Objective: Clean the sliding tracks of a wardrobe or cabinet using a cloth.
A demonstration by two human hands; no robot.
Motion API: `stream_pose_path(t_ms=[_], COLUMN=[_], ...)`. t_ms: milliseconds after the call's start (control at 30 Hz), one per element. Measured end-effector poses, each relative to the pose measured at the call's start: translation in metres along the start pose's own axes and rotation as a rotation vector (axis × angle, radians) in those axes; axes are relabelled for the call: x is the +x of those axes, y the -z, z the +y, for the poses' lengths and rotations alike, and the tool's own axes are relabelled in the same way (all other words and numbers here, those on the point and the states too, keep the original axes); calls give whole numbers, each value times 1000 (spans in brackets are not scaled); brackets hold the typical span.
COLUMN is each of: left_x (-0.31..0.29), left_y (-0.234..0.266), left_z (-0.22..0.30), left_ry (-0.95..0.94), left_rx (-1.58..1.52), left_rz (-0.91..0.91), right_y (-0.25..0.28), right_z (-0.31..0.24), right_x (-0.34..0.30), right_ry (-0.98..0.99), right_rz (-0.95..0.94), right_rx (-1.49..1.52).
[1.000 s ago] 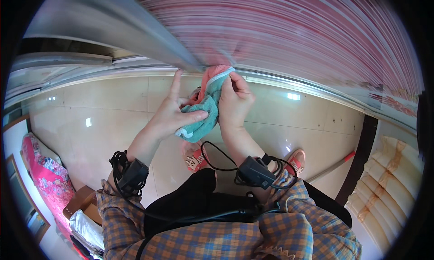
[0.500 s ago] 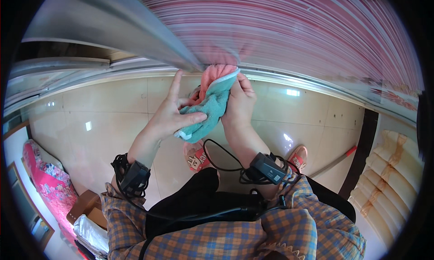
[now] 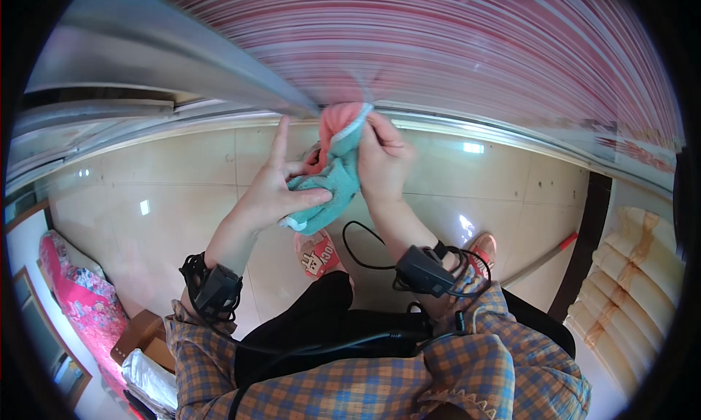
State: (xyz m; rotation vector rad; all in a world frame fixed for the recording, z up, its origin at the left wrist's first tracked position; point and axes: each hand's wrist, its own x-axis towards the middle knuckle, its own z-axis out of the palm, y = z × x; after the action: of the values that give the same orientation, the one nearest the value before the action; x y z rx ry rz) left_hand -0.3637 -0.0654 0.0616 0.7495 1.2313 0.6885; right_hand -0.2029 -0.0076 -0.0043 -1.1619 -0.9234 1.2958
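Note:
A two-sided cloth point(image 3: 337, 173), teal on one face and pink on the other with a pale edge, is bunched between my hands. My left hand point(image 3: 276, 188) grips its lower left part, thumb over the teal face and index finger stretched forward. At the upper right edge of the cloth, my right hand point(image 3: 385, 157) pinches it with curled fingers. The cloth's pink upper end meets the lower edge of a glossy door panel point(image 3: 467, 62) with pink and white stripes, beside a silver metal frame post point(image 3: 241, 59).
A metal track point(image 3: 467, 126) runs along the panel's foot over a tiled floor point(image 3: 175, 157). Black cables point(image 3: 365, 230) hang between my forearms. Pink flowered fabric point(image 3: 87, 296) and a brown box point(image 3: 142, 340) stand at left; a red-tipped pole point(image 3: 540, 259) and a cream cushioned piece point(image 3: 628, 281) at right.
My right hand has shifted slightly left, drawing the upper edge of the cloth with it. My left hand has barely moved and still grips the cloth.

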Motion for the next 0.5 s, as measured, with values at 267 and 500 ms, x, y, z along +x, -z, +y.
stream_pose_path(t_ms=[267,500], left_x=[-3,3], left_y=[8,5], left_z=[-5,-9], left_ry=[-19,-42], left_rx=[65,54], left_rz=[97,97], right_y=[-18,2], right_z=[-21,-60], right_x=[22,38], right_ry=[868,973], right_rz=[-368,-639], right_rx=[-757,-1154])
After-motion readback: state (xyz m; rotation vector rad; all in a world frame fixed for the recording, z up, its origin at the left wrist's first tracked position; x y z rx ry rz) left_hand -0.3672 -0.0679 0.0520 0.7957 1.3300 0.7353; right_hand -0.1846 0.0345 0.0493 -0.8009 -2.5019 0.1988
